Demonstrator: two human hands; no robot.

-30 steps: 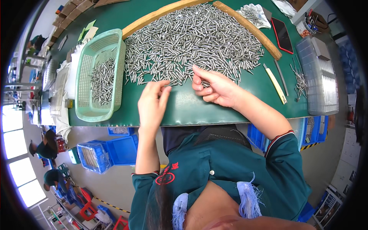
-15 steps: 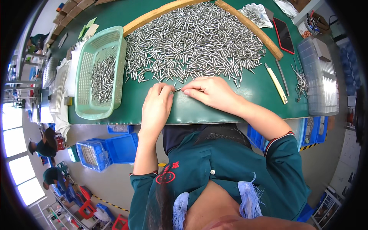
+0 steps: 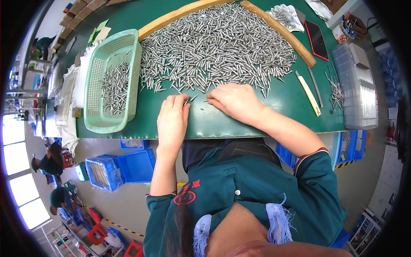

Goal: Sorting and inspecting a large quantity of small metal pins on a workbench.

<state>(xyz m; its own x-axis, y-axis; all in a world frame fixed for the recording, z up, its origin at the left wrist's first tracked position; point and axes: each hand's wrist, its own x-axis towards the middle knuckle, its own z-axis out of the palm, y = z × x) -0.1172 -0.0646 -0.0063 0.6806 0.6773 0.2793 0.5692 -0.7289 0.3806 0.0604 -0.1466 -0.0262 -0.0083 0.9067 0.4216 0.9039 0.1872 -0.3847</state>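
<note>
A wide heap of small silver metal pins [image 3: 214, 47] covers the far part of the green table [image 3: 257, 122]. Just in front of the heap, my left hand [image 3: 173, 115] is closed with a pin [image 3: 186, 102] at its fingertips. Another loose pin [image 3: 193, 97] lies right beside those fingers. My right hand [image 3: 238, 101] pinches a pin [image 3: 206, 100] between thumb and forefinger, its thin end pointing left. On the left stands a pale green plastic basket [image 3: 89, 98] partly filled with the same kind of pins.
Two wooden strips [image 3: 280, 32] [image 3: 171, 18] border the heap. A cutter knife [image 3: 309, 94], thin metal blade [image 3: 316, 85], red-edged phone [image 3: 317, 40] and clear plastic boxes [image 3: 359, 98] lie to the right. Blue crates [image 3: 135, 167] stand below the table edge; other people [image 3: 51, 158] are far left.
My fingertips have drawn apart: the left hand moved slightly left, the right slightly right. The pin that was between both hands is no longer bridging them.
</note>
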